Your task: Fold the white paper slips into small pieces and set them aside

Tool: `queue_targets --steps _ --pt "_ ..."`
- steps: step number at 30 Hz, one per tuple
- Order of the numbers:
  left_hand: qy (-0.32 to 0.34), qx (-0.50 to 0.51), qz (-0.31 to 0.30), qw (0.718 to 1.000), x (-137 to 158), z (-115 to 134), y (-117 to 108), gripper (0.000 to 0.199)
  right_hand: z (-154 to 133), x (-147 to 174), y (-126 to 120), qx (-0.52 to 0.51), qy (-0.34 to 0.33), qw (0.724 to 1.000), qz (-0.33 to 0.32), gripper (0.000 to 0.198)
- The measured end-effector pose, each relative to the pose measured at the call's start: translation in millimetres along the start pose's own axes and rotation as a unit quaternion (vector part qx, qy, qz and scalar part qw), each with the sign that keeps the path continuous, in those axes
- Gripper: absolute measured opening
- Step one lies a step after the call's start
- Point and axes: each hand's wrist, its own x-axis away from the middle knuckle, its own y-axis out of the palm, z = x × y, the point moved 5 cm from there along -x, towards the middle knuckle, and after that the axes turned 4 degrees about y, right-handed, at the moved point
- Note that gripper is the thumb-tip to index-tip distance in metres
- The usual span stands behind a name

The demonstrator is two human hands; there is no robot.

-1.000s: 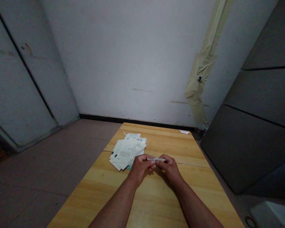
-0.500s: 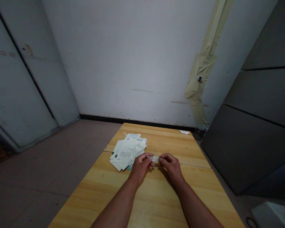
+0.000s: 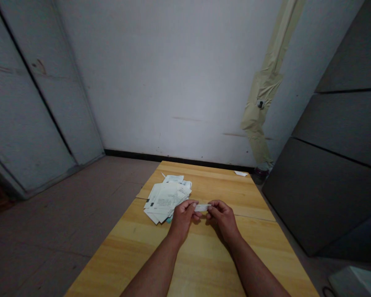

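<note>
Between my two hands, just above the wooden table (image 3: 204, 260), is a small whitish strip (image 3: 202, 208) that looks like folded paper. My left hand (image 3: 184, 216) pinches its left end between thumb and fingers. At the other end, the thumb and forefinger of my right hand (image 3: 221, 214) close on it. Close by on the left lies a loose pile of printed paper sheets (image 3: 165, 198), some overlapping and turned at angles. A bit of something teal (image 3: 169, 220) peeks out from under the pile's near edge.
A white scrap of paper (image 3: 240, 173) lies at the table's far right corner. Behind the table stands a white wall (image 3: 173, 82), with a taped pipe (image 3: 259, 115) on it. Dark grey panels (image 3: 334, 185) rise at the right, pale cabinet doors (image 3: 40, 103) at the left.
The strip between my hands now shows a little longer and flatter, its face turned more toward me. My hands stay nearly in place; the view has shifted slightly.
</note>
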Motion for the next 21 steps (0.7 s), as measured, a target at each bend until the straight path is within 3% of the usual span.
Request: queue_targets --steps 5,9,15,21 --pt "0.009 0.041 0.016 0.999 1.7 3.3 1.5 0.067 -16.8 -19.2 -17.3 0.036 -0.024 0.998 0.047 0.033" --pt "-0.001 0.048 0.012 0.999 2.9 2.3 1.8 0.062 -53.3 -48.3 -77.1 0.071 -0.08 0.969 0.221 0.034" --pt "-0.019 0.033 -0.002 0.999 0.0 -7.9 -0.3 0.048 -83.0 -98.7 -166.7 0.091 -0.069 0.939 0.325 0.025" --pt "-0.028 0.033 -0.014 0.999 -0.3 -11.9 -2.2 0.041 -76.8 -147.1 -201.9 0.117 -0.038 0.924 0.363 0.018"
